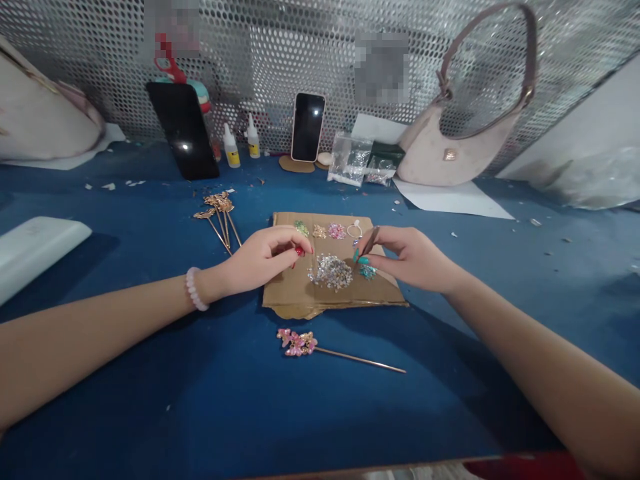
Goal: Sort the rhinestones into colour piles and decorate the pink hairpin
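Note:
A brown cardboard sheet (295,290) lies on the blue table and carries small heaps of beads: a silver heap (331,272), green, gold and pink heaps along its far edge, and a teal bit (368,272). My left hand (260,259) rests on the cardboard's left part, fingers curled in a pinch on something too small to name. My right hand (407,257) is closed on thin tweezers (371,241), whose tip points down beside the silver heap. A gold hairpin with pink flowers (300,343) lies in front of the cardboard.
Several gold hairpins (219,208) lie left of the cardboard. At the back stand a dark tablet (183,130), two glue bottles (231,147), a phone (308,127), plastic bags (350,159) and a pale handbag (440,153). A white box (30,250) sits far left.

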`<move>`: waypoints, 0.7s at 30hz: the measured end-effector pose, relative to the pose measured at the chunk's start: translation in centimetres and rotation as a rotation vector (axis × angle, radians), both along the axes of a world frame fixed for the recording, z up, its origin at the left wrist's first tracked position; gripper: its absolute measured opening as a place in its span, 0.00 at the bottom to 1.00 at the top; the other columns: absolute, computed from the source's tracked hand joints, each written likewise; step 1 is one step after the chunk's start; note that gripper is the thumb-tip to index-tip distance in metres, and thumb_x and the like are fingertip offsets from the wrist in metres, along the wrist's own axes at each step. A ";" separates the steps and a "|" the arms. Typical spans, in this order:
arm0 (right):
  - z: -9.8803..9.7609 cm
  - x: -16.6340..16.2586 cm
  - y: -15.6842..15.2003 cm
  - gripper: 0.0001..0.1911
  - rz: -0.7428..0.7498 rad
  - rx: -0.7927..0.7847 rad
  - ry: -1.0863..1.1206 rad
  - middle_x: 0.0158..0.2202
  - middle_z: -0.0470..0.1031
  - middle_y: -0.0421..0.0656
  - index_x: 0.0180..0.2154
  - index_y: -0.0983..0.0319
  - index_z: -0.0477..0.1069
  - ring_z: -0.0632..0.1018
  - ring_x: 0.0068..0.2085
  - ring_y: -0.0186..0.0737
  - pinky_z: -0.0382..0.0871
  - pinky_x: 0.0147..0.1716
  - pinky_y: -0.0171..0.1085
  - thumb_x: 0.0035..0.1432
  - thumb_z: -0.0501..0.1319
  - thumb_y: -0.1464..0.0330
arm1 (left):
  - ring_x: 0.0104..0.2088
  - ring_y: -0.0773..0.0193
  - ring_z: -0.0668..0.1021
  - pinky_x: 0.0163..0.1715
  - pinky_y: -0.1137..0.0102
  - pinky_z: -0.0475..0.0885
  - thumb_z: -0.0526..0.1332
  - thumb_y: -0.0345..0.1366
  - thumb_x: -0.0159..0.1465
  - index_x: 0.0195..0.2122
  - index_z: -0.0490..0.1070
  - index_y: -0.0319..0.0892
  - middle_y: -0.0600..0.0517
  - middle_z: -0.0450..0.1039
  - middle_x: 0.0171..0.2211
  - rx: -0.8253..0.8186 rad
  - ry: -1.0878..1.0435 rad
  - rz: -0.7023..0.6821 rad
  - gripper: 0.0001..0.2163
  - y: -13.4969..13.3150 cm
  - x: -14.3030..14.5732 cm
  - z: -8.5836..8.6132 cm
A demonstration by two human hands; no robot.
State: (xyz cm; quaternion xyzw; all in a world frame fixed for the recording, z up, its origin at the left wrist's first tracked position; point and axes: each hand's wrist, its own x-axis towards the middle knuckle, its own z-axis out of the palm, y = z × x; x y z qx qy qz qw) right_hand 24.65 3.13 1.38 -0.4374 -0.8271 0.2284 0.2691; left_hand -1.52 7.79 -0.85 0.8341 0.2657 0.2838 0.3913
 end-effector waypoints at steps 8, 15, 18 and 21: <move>-0.2 -0.8 -0.1 0.05 -0.069 0.044 -0.037 0.32 0.76 0.44 0.31 0.61 0.70 0.76 0.33 0.38 0.70 0.35 0.38 0.56 0.57 0.67 | 0.27 0.71 0.70 0.26 0.75 0.69 0.52 0.29 0.59 0.35 0.71 0.40 0.52 0.70 0.34 -0.020 -0.003 0.008 0.09 0.0 0.1 -0.1; -0.2 -1.0 -0.2 0.06 -0.086 0.055 -0.035 0.31 0.76 0.43 0.31 0.62 0.70 0.76 0.33 0.37 0.69 0.35 0.38 0.56 0.57 0.67 | 0.27 0.71 0.70 0.24 0.77 0.68 0.52 0.29 0.59 0.35 0.71 0.39 0.51 0.70 0.35 -0.032 -0.025 0.003 0.09 0.0 0.1 -0.1; 0.0 -0.9 -0.2 0.06 -0.071 0.054 -0.048 0.31 0.76 0.43 0.30 0.62 0.70 0.76 0.33 0.37 0.69 0.35 0.38 0.56 0.57 0.67 | 0.27 0.72 0.71 0.24 0.77 0.68 0.52 0.29 0.59 0.35 0.71 0.39 0.51 0.70 0.35 -0.027 -0.025 -0.002 0.08 0.0 0.1 -0.1; 0.1 -0.8 -0.2 0.05 -0.066 0.052 -0.063 0.31 0.76 0.43 0.30 0.61 0.70 0.76 0.33 0.38 0.69 0.35 0.38 0.56 0.57 0.67 | 0.27 0.71 0.71 0.24 0.77 0.68 0.52 0.29 0.59 0.35 0.71 0.39 0.51 0.70 0.35 -0.024 -0.019 -0.003 0.08 0.0 0.1 -0.1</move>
